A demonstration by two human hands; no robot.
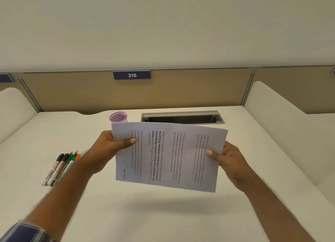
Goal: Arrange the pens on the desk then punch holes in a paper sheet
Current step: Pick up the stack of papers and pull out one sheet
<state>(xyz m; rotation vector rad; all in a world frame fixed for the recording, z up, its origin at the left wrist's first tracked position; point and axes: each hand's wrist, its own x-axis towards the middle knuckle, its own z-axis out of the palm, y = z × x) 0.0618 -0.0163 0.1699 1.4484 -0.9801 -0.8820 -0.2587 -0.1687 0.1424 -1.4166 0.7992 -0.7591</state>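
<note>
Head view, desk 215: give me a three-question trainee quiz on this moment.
1. True or false: the paper sheet lies flat on the desk.
2. Which hands grip the sheet: A left hand only, B right hand only, C both?
3. Where do the pens lie, relative to the sheet?

Key: 1 false, it is held above the desk; 2 C; 3 grouped on the desk to its left.

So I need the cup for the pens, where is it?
In the head view, the pink mesh cup stands at the desk's back, behind the printed paper sheet's left corner.
</note>
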